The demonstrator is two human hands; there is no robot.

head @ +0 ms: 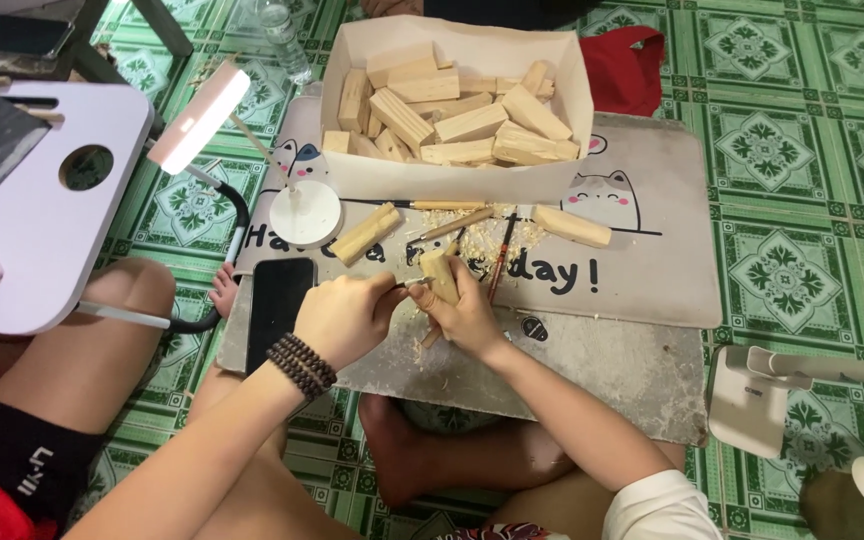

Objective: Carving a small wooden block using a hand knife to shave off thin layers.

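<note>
My right hand point(470, 312) grips a small pale wooden block point(440, 274) and holds it upright over the grey mat point(642, 290). My left hand point(345, 316), with a dark bead bracelet point(301, 364) on the wrist, is closed on a thin carving tool point(404, 286) whose tip meets the block's left side. Wood shavings point(482, 245) lie on the mat just behind my hands. A black phone point(279, 300) lies flat right beside my left hand.
A white box point(457, 180) of several wooden blocks stands at the back of the mat. Loose blocks point(365, 234) point(572, 226) and carving tools point(500, 258) lie before it. A white lamp point(304, 212), a lap table point(42, 230), another person's knee point(127, 300) and a white stand point(752, 400) surround the mat.
</note>
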